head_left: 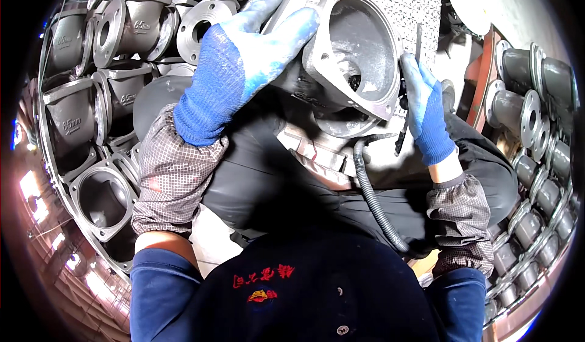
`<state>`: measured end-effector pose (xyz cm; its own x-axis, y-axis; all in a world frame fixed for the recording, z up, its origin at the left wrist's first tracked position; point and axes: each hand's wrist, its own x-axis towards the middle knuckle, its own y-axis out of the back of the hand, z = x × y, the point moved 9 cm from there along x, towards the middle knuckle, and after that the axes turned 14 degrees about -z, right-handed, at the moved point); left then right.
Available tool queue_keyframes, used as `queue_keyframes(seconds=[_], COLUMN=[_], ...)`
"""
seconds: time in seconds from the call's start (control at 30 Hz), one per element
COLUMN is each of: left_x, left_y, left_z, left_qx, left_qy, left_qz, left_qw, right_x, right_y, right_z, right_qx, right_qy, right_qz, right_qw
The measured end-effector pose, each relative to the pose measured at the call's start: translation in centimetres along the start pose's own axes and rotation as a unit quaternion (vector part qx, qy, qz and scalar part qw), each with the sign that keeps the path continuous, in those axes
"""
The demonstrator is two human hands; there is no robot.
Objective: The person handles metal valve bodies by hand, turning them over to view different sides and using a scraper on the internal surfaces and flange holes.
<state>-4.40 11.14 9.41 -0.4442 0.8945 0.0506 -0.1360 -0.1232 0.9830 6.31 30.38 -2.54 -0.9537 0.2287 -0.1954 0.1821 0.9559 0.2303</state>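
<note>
A grey cast-metal valve body (309, 83), with a wide round opening and a squarish flange, stands tilted in front of me. My left hand (256, 49), in a blue and white glove, is on its left side, thumb and fingers straddling a flange there. Along the right edge of the wide flange lies my right hand (423, 101), gloved alike, its fingers stretched nearly straight; whether they press on the metal is hard to tell. Below the casting hangs a dark ribbed hose (373, 202), which neither hand holds.
Behind the casting is a pale, bumpy-textured work surface (420, 13). Grey flanged castings (137, 28) are stacked close on the left, one with its round opening (103, 197) facing up. More flanged pipe pieces (512, 107) fill the right side, beside a reddish-brown upright edge (483, 77).
</note>
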Motion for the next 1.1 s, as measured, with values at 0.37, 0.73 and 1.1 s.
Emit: queue_keyframes(seconds=[0.37, 0.73, 1.1], left_x=[-0.5, 0.9, 2.0], left_y=[0.0, 1.0, 2.7], left_z=[0.6, 1.1, 1.7], left_qx=[-0.057, 0.022, 0.061], left_qy=[0.061, -0.113, -0.099], left_qz=[-0.011, 0.047, 0.066], left_qw=[0.996, 0.992, 0.991], right_x=[-2.0, -0.9, 1.2], right_y=[0.4, 2.6, -4.1], right_z=[-1.3, -3.2, -9.8], right_qx=[-0.029, -0.113, -0.739], right_qy=[0.065, -0.017, 0.226], right_qz=[-0.003, -0.050, -0.202], right_qw=[0.997, 0.992, 0.602])
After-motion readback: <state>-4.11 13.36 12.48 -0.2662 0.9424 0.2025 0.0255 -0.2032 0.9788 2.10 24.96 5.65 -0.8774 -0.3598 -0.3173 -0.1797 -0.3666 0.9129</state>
